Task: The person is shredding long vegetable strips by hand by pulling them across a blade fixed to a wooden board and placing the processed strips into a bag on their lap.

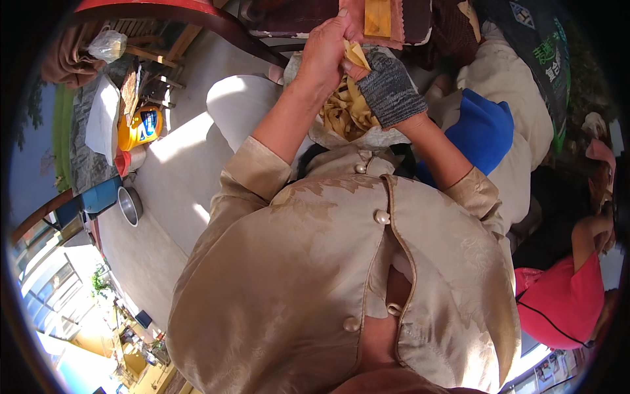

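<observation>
My bare left hand is closed around a pale yellow folded strip, its material unclear. My right hand, in a grey knitted fingerless glove, pinches the same strip from the other side; some of its fingers are hidden. Below both hands, a whitish sack sits open on my lap, holding several loose yellowish-brown strips. Just beyond my fingers, a pink cloth with a zigzag edge lies on a dark maroon surface. A flat yellow-brown piece rests on that cloth.
At left stand a wooden chair, a yellow plastic container and a metal basin on the concrete floor. A red curved edge is at upper left. Another person in light trousers sits close at right; a pink-clad person is lower right.
</observation>
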`<move>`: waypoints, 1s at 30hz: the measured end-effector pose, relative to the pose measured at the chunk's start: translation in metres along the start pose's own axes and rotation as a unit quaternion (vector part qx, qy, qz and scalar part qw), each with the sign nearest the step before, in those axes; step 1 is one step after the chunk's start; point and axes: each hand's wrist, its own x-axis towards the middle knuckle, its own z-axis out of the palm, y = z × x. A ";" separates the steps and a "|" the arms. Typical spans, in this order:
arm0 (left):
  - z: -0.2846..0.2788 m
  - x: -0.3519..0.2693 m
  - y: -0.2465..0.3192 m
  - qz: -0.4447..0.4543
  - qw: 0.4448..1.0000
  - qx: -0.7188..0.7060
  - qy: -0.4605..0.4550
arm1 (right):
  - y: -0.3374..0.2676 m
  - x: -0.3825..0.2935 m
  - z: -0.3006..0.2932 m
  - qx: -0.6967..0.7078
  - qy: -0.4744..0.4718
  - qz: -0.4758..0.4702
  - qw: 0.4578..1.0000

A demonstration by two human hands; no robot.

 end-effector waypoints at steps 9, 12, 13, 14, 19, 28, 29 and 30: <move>-0.035 0.005 -0.023 0.283 0.827 0.484 0.044 | 0.067 0.011 0.000 0.261 -0.032 0.300 0.917; -0.031 -0.011 -0.017 0.176 0.892 0.416 0.019 | 0.054 0.005 -0.006 0.005 -0.020 0.118 0.993; -0.026 -0.017 -0.013 0.098 0.935 0.341 -0.009 | 0.049 0.000 -0.005 -0.036 -0.013 0.085 0.996; -0.016 -0.023 -0.009 0.061 0.946 0.317 -0.041 | 0.044 -0.004 -0.003 -0.076 -0.005 0.050 0.996; -0.015 -0.020 -0.007 0.092 0.944 0.314 -0.044 | 0.060 0.003 0.002 0.280 -0.134 0.258 0.915; -0.023 -0.027 -0.021 -0.228 0.971 0.028 -0.068 | 0.023 0.008 -0.040 -0.267 0.106 -0.144 0.947; -0.023 -0.033 -0.023 -0.334 0.935 -0.050 -0.113 | 0.021 0.006 -0.036 -0.244 0.088 -0.167 0.951; -0.012 -0.043 -0.027 -0.314 0.942 -0.088 -0.079 | 0.019 0.002 -0.029 -0.224 0.073 -0.188 0.953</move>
